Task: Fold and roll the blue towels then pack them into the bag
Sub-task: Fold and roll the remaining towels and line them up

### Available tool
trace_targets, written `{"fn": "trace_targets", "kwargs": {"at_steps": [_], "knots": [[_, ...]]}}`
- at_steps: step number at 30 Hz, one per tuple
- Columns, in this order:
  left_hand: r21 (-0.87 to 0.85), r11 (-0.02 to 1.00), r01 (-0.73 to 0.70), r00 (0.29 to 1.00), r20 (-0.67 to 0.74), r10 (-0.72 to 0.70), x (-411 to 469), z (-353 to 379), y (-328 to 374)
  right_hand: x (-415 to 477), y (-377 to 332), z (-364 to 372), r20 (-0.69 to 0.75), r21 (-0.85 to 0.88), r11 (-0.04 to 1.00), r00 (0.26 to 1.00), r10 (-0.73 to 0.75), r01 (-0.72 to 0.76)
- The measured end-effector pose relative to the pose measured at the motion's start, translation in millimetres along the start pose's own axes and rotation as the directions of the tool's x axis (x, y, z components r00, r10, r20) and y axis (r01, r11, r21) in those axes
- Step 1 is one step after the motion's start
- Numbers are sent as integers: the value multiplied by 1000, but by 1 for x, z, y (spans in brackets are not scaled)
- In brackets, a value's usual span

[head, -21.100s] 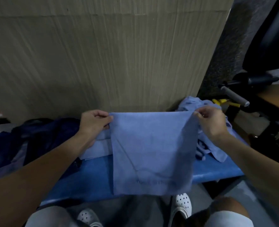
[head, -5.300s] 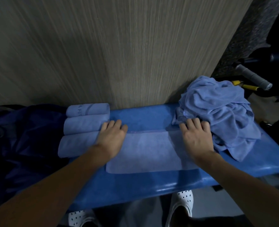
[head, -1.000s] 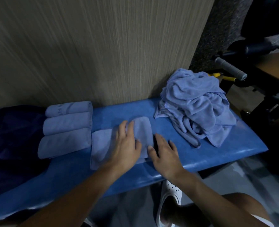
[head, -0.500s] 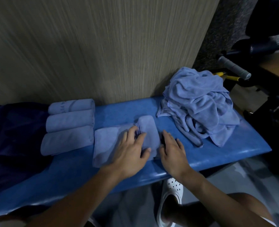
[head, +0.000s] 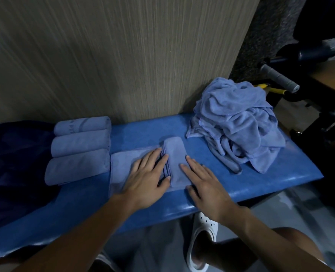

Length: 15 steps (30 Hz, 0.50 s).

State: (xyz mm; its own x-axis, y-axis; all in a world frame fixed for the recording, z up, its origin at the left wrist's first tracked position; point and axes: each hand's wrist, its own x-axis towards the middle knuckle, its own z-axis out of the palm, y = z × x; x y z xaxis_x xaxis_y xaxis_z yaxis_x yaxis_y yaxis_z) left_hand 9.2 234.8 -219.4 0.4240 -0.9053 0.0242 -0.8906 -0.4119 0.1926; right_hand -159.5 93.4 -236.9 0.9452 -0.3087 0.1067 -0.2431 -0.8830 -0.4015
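A folded blue towel (head: 174,154) lies across the middle of the blue bench (head: 280,169), partly rolled from its right end. My left hand (head: 147,179) lies flat on the unrolled left part, fingertips against the roll. My right hand (head: 204,181) rests with straight fingers on the roll's right side. Three rolled blue towels (head: 80,150) sit side by side at the bench's left. A heap of loose blue towels (head: 239,122) is piled at the right end. The dark blue bag (head: 15,165) lies at the far left.
A wood-grain wall panel (head: 113,55) rises right behind the bench. Dark exercise equipment with a grey handle (head: 278,77) and yellow parts stands at the right. My white perforated shoe (head: 200,240) is on the floor below the bench's front edge.
The roll has grown and moved left along the towel. My right hand has shifted from the bench surface onto the roll's right side; my left hand stays flat on the unrolled part.
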Motion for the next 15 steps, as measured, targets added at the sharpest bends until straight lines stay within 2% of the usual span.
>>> {"fn": "trace_targets", "kwargs": {"at_steps": [4, 7, 9, 11, 13, 15], "knots": [[-135, 986, -100, 992, -94, 88, 7, -3, -1, 0, -4, -3, 41, 8, 1000, 999, 19, -19], [-28, 992, -124, 992, 23, 125, 7, 2, -2, 0, -7, -7, 27, 78, 994, 997, 71, -73], [68, 990, -122, 990, 82, 116, 6, 6, -5, 2, -10, -6, -79, 129, 978, 981, 176, -165], [122, 983, -134, 988, 93, 123, 6, 7, -8, 7, -13, -5, -160, 182, 931, 925, 344, -315], [140, 979, -147, 987, 89, 135, 5, 7, -9, 14, -19, -4, -152, 232, 877, 875, 459, -420], [152, 977, -150, 987, 80, 139, 5, 9, -9, 19, -23, -4, -133, 247, 855, 858, 497, -457]]}}
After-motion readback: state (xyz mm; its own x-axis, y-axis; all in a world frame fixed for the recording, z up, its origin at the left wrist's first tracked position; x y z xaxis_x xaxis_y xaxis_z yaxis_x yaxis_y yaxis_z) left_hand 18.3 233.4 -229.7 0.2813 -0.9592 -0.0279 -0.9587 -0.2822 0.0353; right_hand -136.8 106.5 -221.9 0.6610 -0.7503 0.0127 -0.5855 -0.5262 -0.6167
